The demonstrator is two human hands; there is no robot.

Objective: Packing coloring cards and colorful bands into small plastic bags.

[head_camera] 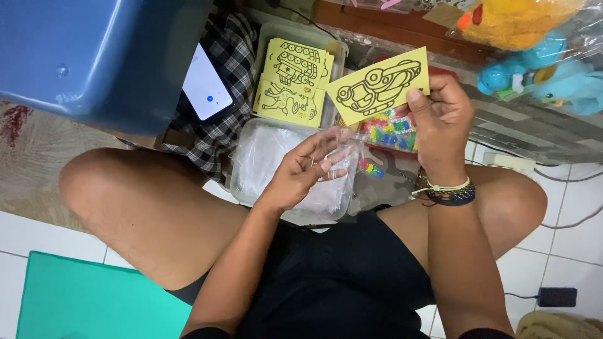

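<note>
— From the head view, what does each hand have?

— The right hand (440, 116) is closed on a yellow card (379, 86) printed with a black outline drawing, pinching its lower right edge between thumb and fingers and holding it up above the floor. The left hand (308, 169) is curled around a thin clear plastic sleeve (339, 157), fingers pinched on it just above the clear tray (251, 163).

— How would that card handle?

— I judge it light and fairly stiff, since it stays flat from a single edge grip. It would crease if squeezed, so an edge or corner is the place to hold it. The sleeve looks limp, slippery and crinkly; a pinch at its open end suits it.

— And the count?

— One card in hand. At least two more yellow cards (295, 81) lie stacked in a second tray beyond the clear one, at its far edge. One sleeve is in hand, with more clear plastic in the tray; I cannot count those. A pack of small coloured pieces (389, 129) sits under the raised card, too many and too small to count. One phone (206, 85) lies on a checked cloth (232, 44), and one blue tub (94, 56) stands at the far left.
</note>
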